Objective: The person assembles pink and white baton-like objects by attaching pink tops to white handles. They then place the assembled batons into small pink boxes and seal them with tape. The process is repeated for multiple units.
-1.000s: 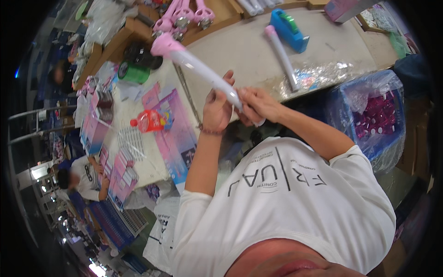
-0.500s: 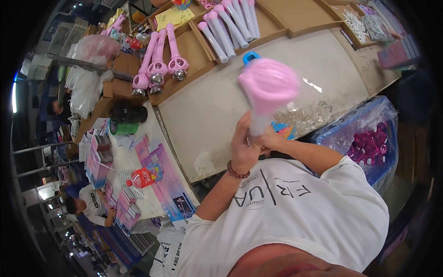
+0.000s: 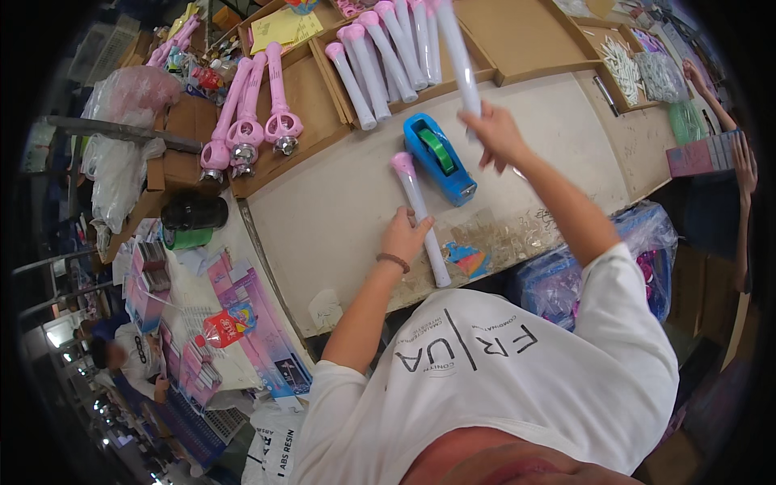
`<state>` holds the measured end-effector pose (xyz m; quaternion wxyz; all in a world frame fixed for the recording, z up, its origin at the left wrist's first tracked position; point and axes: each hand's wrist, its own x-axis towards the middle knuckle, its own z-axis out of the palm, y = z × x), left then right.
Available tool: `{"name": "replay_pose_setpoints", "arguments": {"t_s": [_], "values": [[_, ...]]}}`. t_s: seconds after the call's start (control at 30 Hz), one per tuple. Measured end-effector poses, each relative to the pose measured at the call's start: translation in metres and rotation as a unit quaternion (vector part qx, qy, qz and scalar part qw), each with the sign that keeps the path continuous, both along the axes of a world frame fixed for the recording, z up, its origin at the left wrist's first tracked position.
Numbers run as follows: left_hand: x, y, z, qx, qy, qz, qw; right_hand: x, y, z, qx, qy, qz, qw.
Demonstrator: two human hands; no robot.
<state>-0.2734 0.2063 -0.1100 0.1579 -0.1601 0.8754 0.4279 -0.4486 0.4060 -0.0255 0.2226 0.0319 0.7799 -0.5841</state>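
Note:
My left hand has its fingers round a white translucent tube with a pink end, which lies slanted on the table. Higher up, my right hand pinches the lower end of a second pink-ended tube, its pink end reaching over the cardboard tray. Between the hands stands a blue tape dispenser with a green roll. Several similar tubes lie side by side in that tray, left of the one in my right hand.
Pink wands with silvery tips lie in a tray at the left. A blue plastic-lined crate stands by my right side. White sticks fill a box at the far right. Another person's hand shows at the right edge.
My hands were together on a pink-headed piece held up close; they are now apart. The right has moved up and right with a tube; the left is lower, on another tube. The tape dispenser is uncovered.

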Motion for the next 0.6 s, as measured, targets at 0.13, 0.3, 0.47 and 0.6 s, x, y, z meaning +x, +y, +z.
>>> {"name": "replay_pose_setpoints", "arguments": {"t_s": [0.13, 0.3, 0.47, 0.6], "values": [[0.011, 0.011, -0.027, -0.052, -0.031, 0.028, 0.998, -0.084, 0.005, -0.007, 0.052, 0.087, 0.003, 0.995], [0.012, 0.020, -0.051, -0.023, -0.060, 0.031, 0.997, -0.066, 0.006, -0.035, 0.082, 0.049, 0.000, 0.995], [0.016, 0.007, -0.052, 0.105, -0.019, 0.100, 0.989, -0.054, 0.014, -0.048, 0.025, 0.024, -0.037, 0.999], [0.041, -0.020, -0.033, 0.209, -0.040, 0.187, 0.959, -0.117, 0.013, -0.033, 0.014, 0.077, -0.087, 0.993]]}}
